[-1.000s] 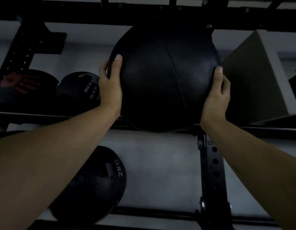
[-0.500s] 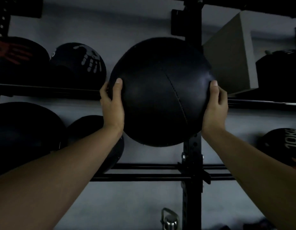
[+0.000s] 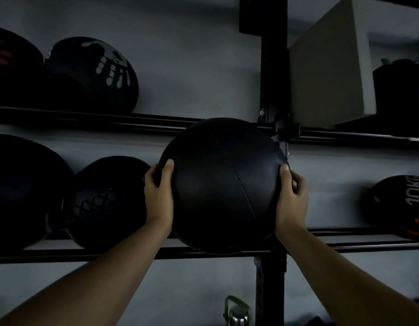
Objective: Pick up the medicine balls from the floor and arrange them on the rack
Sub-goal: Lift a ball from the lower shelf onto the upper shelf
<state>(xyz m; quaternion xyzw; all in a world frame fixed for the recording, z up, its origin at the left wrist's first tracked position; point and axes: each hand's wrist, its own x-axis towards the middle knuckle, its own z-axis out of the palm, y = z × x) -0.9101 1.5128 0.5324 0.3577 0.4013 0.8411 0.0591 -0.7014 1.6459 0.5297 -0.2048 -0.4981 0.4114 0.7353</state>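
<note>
We find the left hand [image 3: 159, 198] and right hand [image 3: 291, 201] clamped on the medicine ball [image 3: 223, 184], low on the middle shelf rails [image 3: 133, 252]. We judge it may roll toward 9 o'clock into the netted ball [image 3: 105, 203], or snag the upright [image 3: 273, 78] at 1 o'clock, if released off-centre.

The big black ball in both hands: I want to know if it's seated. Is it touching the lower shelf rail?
Cannot tell. In the head view the big black ball overlaps the lower shelf rail, and darkness hides any contact or gap.

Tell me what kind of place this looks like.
Most likely a gym storage area: medicine balls, one marked 10KG, sit on a black metal rack, and both hands hold another black medicine ball at its lower shelf.
</note>
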